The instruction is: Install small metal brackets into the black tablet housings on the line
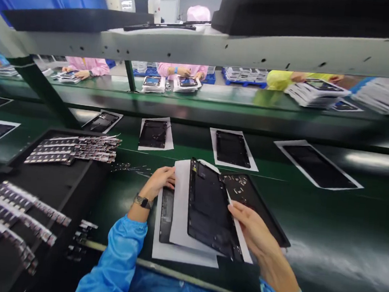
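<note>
A black tablet housing (209,209) is tilted up above the bench, with a white paper sheet (180,204) behind it. My right hand (252,225) grips the housing and sheet at their right edge, thumb on top. My left hand (159,183), with a watch on its wrist, has its fingers closed at the sheet's upper left edge. Beneath lies another black housing (166,214) on a second white sheet (184,255), mostly covered. Behind my right hand, a black tray (264,208) holds small loose metal parts.
At left, a black foam tray (83,190) carries strips of small components. Several housings on white sheets, one a black housing (233,149), lie along the green bench (311,221). A grey shelf beam (190,49) crosses above. Co-workers (183,71) sit opposite.
</note>
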`<state>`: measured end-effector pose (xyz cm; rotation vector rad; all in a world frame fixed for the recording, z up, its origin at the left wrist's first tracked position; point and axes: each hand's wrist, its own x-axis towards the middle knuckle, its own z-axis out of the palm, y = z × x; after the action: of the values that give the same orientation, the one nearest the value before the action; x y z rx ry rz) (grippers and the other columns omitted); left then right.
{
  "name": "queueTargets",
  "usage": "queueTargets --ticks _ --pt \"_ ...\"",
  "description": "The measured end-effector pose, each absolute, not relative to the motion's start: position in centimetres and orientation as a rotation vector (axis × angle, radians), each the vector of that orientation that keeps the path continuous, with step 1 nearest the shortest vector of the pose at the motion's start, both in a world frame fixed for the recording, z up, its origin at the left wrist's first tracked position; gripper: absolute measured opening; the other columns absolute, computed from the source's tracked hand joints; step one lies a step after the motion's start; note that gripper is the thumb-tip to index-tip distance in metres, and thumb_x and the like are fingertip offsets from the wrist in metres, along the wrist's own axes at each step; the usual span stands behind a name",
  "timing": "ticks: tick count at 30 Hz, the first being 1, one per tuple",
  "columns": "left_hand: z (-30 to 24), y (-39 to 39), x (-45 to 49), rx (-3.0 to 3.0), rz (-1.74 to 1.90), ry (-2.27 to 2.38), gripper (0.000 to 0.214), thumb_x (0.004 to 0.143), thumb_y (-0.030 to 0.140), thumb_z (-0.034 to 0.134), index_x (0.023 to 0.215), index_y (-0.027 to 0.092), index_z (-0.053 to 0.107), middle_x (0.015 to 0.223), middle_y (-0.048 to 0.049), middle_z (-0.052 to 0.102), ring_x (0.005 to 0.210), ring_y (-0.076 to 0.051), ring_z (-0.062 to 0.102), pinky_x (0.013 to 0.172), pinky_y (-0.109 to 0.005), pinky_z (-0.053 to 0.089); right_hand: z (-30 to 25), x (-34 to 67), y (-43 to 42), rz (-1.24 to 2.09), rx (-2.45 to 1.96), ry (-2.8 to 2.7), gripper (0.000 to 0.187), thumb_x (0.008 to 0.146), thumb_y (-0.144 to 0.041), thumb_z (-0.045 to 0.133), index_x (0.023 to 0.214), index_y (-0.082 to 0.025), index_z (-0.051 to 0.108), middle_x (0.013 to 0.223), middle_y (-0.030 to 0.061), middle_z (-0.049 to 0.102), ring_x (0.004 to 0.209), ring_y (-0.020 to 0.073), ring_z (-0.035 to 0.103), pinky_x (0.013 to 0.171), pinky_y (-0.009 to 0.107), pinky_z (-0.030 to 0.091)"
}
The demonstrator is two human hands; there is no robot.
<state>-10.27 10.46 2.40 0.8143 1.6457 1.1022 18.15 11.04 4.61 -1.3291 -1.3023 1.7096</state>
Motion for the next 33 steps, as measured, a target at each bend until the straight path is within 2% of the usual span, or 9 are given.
queueTargets --ticks 4,8,11,14,18,23,26,29,33 --pt "1.6 6.4 -8.6 0.737 1.17 1.566 0.017 0.077 0.019 0.071 0.091 0.011 0.063 0.058 0.0002 0.061 0.047 -0.01 0.057 0.045 -0.019 0.044 2.9 19.7 7.3 1.704 -1.347 -1.424 0.04 0.065 -0.055 0.079 0.081 -0.021 0.066 0.073 0.0039 0.071 0.071 0.0214 0.067 0.066 0.03 0.053" --pt "1.1 5.1 -8.8 0.722 1.203 1.655 0.021 0.067 0.003 0.066 0.086 0.011 0.063 0.048 0.0056 0.054 0.04 -0.009 0.051 0.039 -0.018 0.033 1.1 18.9 6.8 1.391 -1.39 -1.827 0.033 0.08 -0.051 0.061 0.083 -0.019 0.064 0.067 0.004 0.068 0.064 0.0211 0.064 0.062 0.029 0.048" --pt "0.9 5.1 -8.9 0.781 1.193 1.697 0.024 0.065 -0.002 0.061 0.085 0.013 0.063 0.048 0.0065 0.056 0.041 -0.008 0.052 0.043 -0.018 0.036 0.6 17.9 6.8 0.988 -1.549 -2.15 0.023 0.09 -0.034 0.046 0.087 -0.018 0.062 0.062 0.0036 0.065 0.064 0.0228 0.065 0.063 0.029 0.044" --pt "1.0 5.2 -8.5 0.854 1.166 1.717 0.023 0.066 -0.003 0.06 0.083 0.014 0.062 0.05 0.0063 0.058 0.042 -0.008 0.053 0.048 -0.019 0.04 0.6 17.7 6.7 0.756 -1.718 -2.31 0.023 0.093 -0.023 0.043 0.102 -0.016 0.062 0.072 0.0082 0.07 0.073 0.0265 0.069 0.066 0.03 0.042" --pt "1.3 4.7 -7.8 0.902 1.138 1.767 0.024 0.067 -0.001 0.063 0.085 0.015 0.063 0.053 0.0057 0.06 0.045 -0.009 0.054 0.052 -0.02 0.044 0.3 18.8 6.3 0.768 -1.734 -2.352 0.036 0.092 -0.031 0.045 0.122 -0.014 0.055 0.072 0.0079 0.071 0.077 0.0302 0.07 0.066 0.032 0.043" --pt "3.0 1.7 -7.1 0.911 1.18 1.926 0.029 0.067 0.0 0.066 0.09 0.017 0.067 0.066 0.0015 0.068 0.057 -0.012 0.06 0.063 -0.023 0.049 -0.9 19.8 6.9 0.905 -1.598 -2.303 0.051 0.081 -0.049 0.043 0.121 -0.019 0.053 0.06 0.0012 0.066 0.062 0.0306 0.067 0.061 0.036 0.046" --pt "7.5 -2.9 -7.0 1.037 1.227 1.921 0.021 0.074 0.01 0.067 0.092 0.02 0.071 0.081 -0.002 0.073 0.067 -0.014 0.063 0.068 -0.025 0.049 -0.2 20.6 7.7 0.951 -1.534 -2.277 0.05 0.075 -0.057 0.045 0.112 -0.025 0.056 0.059 0.0013 0.064 0.056 0.0298 0.065 0.058 0.038 0.047" --pt "15.2 -8.5 -7.9 1.352 1.146 1.846 0.012 0.082 0.028 0.066 0.087 0.023 0.075 0.081 -0.0032 0.075 0.073 -0.018 0.066 0.068 -0.027 0.052 2.6 21.6 8.7 1.068 -1.417 -2.291 0.041 0.071 -0.061 0.051 0.097 -0.031 0.063 0.059 0.0018 0.064 0.057 0.0279 0.065 0.061 0.038 0.049" --pt "26.2 -10.0 -11.4 1.439 1.631 2.187 0.014 0.082 0.034 0.065 0.083 0.023 0.072 0.07 -0.0011 0.071 0.062 -0.016 0.064 0.06 -0.027 0.053 8.4 22.2 9.6 1.114 -1.273 -2.339 0.039 0.072 -0.062 0.053 0.09 -0.032 0.069 0.064 0.0032 0.067 0.064 0.0273 0.066 0.067 0.036 0.051"
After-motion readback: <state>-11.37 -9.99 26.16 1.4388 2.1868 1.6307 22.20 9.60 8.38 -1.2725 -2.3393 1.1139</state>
